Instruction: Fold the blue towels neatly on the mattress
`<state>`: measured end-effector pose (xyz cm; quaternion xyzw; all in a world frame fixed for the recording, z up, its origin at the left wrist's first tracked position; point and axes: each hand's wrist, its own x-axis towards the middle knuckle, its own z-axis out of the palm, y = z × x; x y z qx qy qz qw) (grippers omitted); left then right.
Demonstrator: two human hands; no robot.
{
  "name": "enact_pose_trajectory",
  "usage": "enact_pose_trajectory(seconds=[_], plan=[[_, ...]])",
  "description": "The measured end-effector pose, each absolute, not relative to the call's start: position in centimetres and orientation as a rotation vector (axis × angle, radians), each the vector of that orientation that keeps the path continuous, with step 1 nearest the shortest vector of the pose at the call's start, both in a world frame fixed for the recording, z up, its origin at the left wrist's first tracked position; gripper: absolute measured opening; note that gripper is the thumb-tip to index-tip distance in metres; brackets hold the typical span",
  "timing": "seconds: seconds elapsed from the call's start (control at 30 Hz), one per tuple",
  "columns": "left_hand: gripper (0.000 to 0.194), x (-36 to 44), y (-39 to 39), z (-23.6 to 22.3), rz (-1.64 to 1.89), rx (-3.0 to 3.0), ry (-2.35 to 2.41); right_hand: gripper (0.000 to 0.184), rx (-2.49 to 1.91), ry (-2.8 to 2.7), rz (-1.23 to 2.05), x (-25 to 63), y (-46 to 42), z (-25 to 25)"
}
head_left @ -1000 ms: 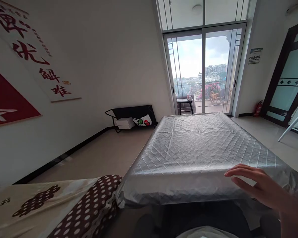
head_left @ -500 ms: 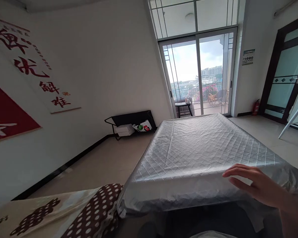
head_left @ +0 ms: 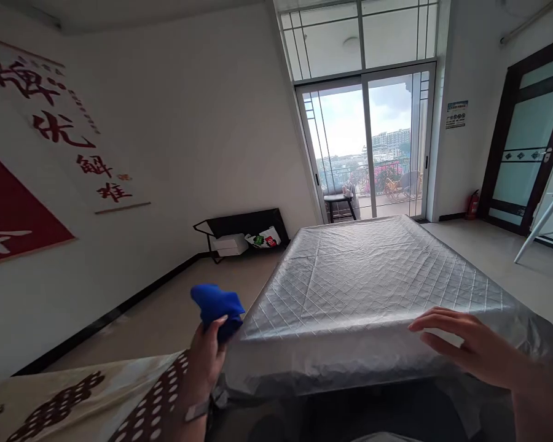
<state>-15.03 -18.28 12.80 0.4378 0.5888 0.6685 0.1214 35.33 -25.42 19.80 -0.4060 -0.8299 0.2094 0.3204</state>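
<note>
My left hand (head_left: 207, 347) has come up at the near left corner of a table draped in a silver quilted cover (head_left: 350, 276). Its fingers are closed on a crumpled blue cloth (head_left: 216, 304), which sticks up above the thumb. A band sits on the left wrist. At the cover's near right part, my right hand (head_left: 461, 341) is palm down with its fingers stretched and slightly bent. Nothing shows in the right hand, and whether it touches the cover I cannot tell.
A brown and cream patterned blanket (head_left: 74, 399) lies at the lower left. Against the far wall stands a low black rack (head_left: 244, 222) with a white box (head_left: 230, 245) and a printed bag (head_left: 263, 238). A white easel's legs (head_left: 539, 227) and a fire extinguisher (head_left: 472, 204) are to the right.
My left hand has entered from the lower left with the blue cloth in it. My right hand stays in almost the same place and pose. The view has shifted slightly.
</note>
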Motion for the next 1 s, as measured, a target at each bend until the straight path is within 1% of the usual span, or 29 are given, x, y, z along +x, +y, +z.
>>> enact_pose_trajectory(seconds=[0.07, 0.13, 0.2, 0.33, 0.43, 0.6, 0.73, 0.87, 0.93, 1.0], plan=[[0.029, -11.1, -14.5, 12.3, 1.895, 1.223, 1.591, 0.038, -1.072, -2.173, 0.567, 35.6, -25.5, 19.9], [0.038, -6.7, -11.9, 11.3, 1.779, 1.025, 1.246, 0.038, -1.077, -2.167, 0.586, 35.7, -25.5, 20.0], [0.045, -2.7, -10.8, 9.6, 1.654, 0.904, 1.096, 0.037, -1.087, -2.169, 0.586, 35.5, -25.4, 20.0], [0.047, 2.2, -10.3, 5.6, 1.401, 0.808, 1.133, 0.034, -1.095, -2.205, 0.574, 34.7, -24.8, 19.6], [0.053, 3.5, -10.6, 4.2, 1.326, 0.852, 1.106, 0.031, -1.095, -2.227, 0.582, 33.8, -23.9, 18.9], [0.060, 4.0, -13.3, 6.2, 1.294, 0.929, 1.016, 0.026, -1.078, -2.291, 0.604, 31.5, -22.3, 17.0], [0.059, 4.1, -15.8, 8.0, 1.266, 0.921, 0.994, 0.025, -1.053, -2.380, 0.614, 29.4, -21.6, 15.3], [0.060, 3.2, -16.4, 8.9, 1.229, 0.930, 0.979, 0.025, -1.053, -2.424, 0.616, 28.3, -20.9, 14.1], [0.055, 2.2, -15.8, 9.2, 1.219, 0.965, 1.006, 0.025, -1.091, -2.406, 0.610, 28.6, -20.3, 13.7], [0.046, 0.8, -15.0, 9.4, 1.226, 0.985, 1.057, 0.025, -1.157, -2.348, 0.602, 29.3, -19.3, 13.3]])
